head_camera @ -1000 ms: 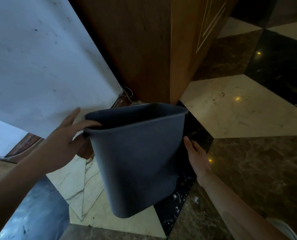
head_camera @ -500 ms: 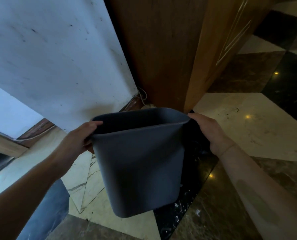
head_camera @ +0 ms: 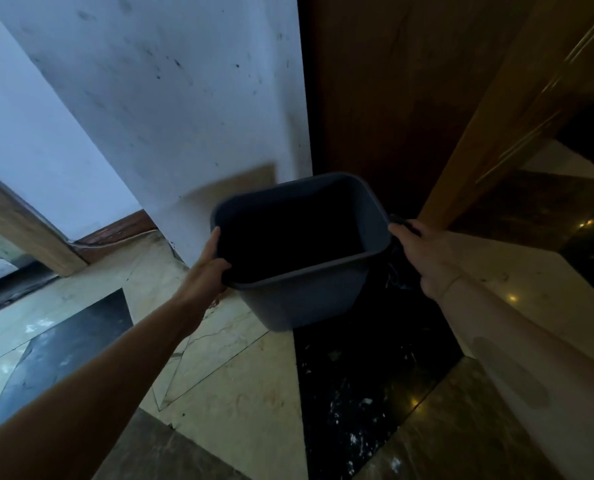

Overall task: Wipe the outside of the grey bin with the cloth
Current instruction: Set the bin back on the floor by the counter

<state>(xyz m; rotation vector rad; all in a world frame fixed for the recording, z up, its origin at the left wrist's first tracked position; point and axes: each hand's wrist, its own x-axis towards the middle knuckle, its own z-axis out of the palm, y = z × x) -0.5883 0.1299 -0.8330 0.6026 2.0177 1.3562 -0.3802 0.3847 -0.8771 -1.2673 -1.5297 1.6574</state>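
Left hand [head_camera: 207, 268]: your grip is clamped on the bin's left rim, thumb hooked over the edge into the opening, fingers under the lip outside.
Wall [head_camera: 170, 98]: white and speckled, up and beyond your left grip, with a brown skirting along its foot.
Bin [head_camera: 302, 299]: grey, held between your two grips, mouth tipped toward you so the dark inside shows; its base hangs above the floor, though you cannot tell whether a corner touches.
Floor [head_camera: 240, 393]: cream and black marble tiles, below both grips.
Door [head_camera: 392, 81]: dark wood, straight beyond the bin.
Right hand [head_camera: 423, 254]: your grip is closed at the bin's right rim, fingers curled round something dark, which may be the cloth; you cannot tell.
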